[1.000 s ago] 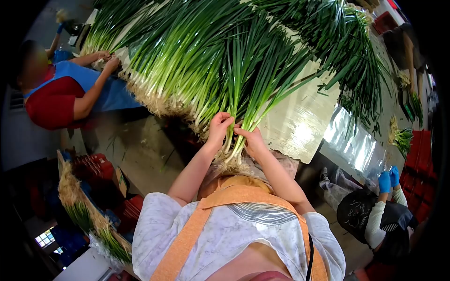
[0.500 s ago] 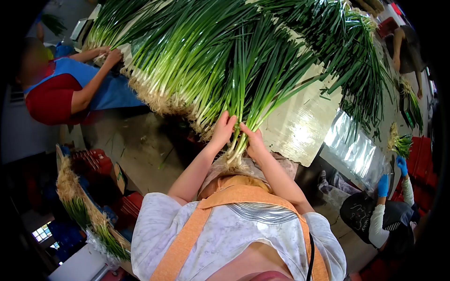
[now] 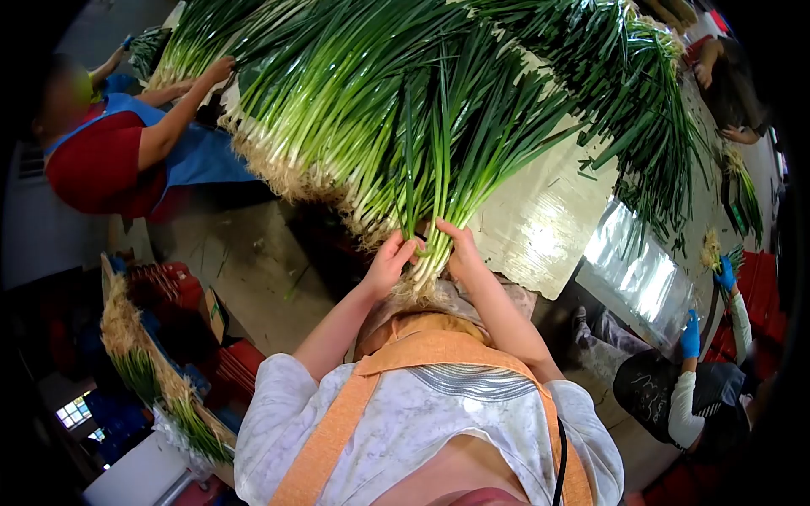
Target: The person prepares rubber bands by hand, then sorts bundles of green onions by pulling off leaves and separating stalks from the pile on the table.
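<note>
Close to my body, a bunch of green onions (image 3: 442, 221) lies with its roots toward me and its dark leaves pointing away. My left hand (image 3: 395, 260) is closed at the bunch's left side, its thumb and fingers pinching a thin green stalk. On the right side, my right hand (image 3: 458, 247) grips the pale stems just above the roots. A large pile of green onions (image 3: 337, 126) spreads over the table to the left and beyond the bunch, with its roots along the near edge.
Another leafy pile (image 3: 624, 110) lies at the upper right. A co-worker in a blue apron (image 3: 207, 156) stands at left; another with blue gloves (image 3: 691, 336) is at lower right. Plastic film (image 3: 639, 266) covers the right table edge. Red crates (image 3: 240, 371) stand lower left.
My left hand has moved down and slightly left, drawing a stalk away from the bunch. My right hand has shifted slightly. The co-worker at left has raised an arm over the pile.
</note>
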Action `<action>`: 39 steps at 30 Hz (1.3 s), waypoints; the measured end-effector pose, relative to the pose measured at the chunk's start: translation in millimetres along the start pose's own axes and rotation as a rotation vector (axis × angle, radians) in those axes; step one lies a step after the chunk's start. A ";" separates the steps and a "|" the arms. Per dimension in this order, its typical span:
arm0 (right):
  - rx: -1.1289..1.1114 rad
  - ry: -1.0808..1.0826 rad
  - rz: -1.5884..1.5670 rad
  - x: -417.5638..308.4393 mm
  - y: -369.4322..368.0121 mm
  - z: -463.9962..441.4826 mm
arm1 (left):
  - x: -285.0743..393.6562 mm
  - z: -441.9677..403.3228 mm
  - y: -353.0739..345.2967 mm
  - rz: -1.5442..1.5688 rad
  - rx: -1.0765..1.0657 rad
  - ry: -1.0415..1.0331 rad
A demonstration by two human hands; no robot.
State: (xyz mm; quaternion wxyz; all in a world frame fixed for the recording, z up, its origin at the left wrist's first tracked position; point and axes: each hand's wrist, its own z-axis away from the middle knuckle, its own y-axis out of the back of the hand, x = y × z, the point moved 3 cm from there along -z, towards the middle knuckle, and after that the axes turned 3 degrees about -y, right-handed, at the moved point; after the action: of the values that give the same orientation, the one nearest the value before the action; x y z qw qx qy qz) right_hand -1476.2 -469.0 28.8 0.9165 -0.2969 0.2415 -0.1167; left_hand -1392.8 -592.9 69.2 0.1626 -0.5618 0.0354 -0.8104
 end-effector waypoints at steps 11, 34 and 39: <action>-0.045 -0.053 0.086 -5.3 -5.0 -0.9 | 3.5 22.1 -4.1 0.123 0.182 -0.082; -0.184 -0.020 -0.202 -61.7 61.4 23.6 | -39.1 70.9 140.4 -0.797 0.704 -0.105; -0.298 0.045 -0.184 -75.3 86.3 53.7 | 5.2 42.7 100.9 -1.124 0.490 -0.362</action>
State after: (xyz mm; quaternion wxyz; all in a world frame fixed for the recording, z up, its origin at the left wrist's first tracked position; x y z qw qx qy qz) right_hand -1507.2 -347.2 43.0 0.8421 -0.4477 0.2485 -0.1695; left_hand -1332.5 -684.4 65.3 -0.1603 -0.5692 -0.4789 -0.6488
